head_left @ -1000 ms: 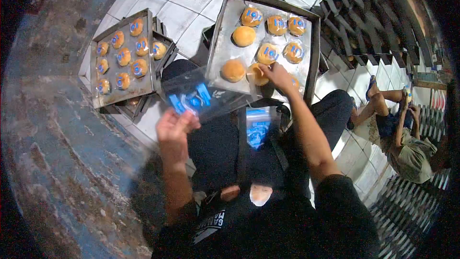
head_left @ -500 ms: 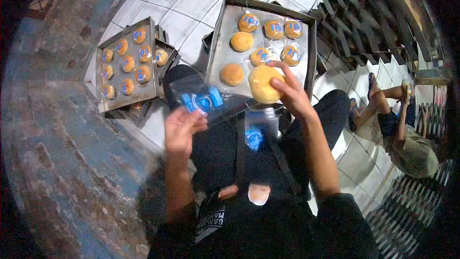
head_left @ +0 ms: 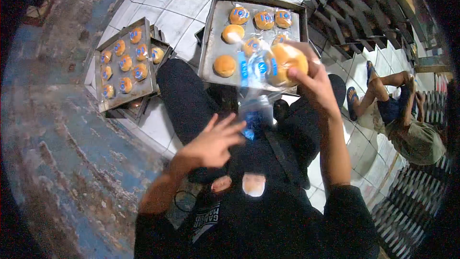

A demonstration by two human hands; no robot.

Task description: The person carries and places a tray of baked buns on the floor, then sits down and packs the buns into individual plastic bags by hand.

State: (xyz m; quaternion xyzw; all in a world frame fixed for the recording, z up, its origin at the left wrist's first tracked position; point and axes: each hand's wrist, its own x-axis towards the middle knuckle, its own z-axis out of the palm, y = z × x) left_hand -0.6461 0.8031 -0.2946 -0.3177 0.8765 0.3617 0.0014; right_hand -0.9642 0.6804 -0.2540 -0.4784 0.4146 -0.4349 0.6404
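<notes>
My right hand (head_left: 316, 79) grips a round golden bun (head_left: 289, 62) above the near right part of a metal baking tray (head_left: 214, 29). A clear plastic bag (head_left: 249, 72) with blue print covers part of the bun and trails to its left. My left hand (head_left: 213, 141), slightly blurred, is open with fingers spread and holds nothing. It is near a pack of clear, blue-printed bags (head_left: 258, 112) at my lap. On the tray lie several wrapped buns (head_left: 264, 20) and two unwrapped buns (head_left: 224, 65); the raised bun hides part of the tray.
To the left, a second tray (head_left: 113, 50) of wrapped buns rests on other trays. White tiles (head_left: 184, 0) cover the floor ahead, beside a worn blue-grey surface (head_left: 62, 163). At right sits another person (head_left: 414, 136), near stacked dark slatted racks (head_left: 354, 12).
The bag has passed from my left hand onto the bun in my right hand. My left hand has let go and moved down and right, its fingers spreading.
</notes>
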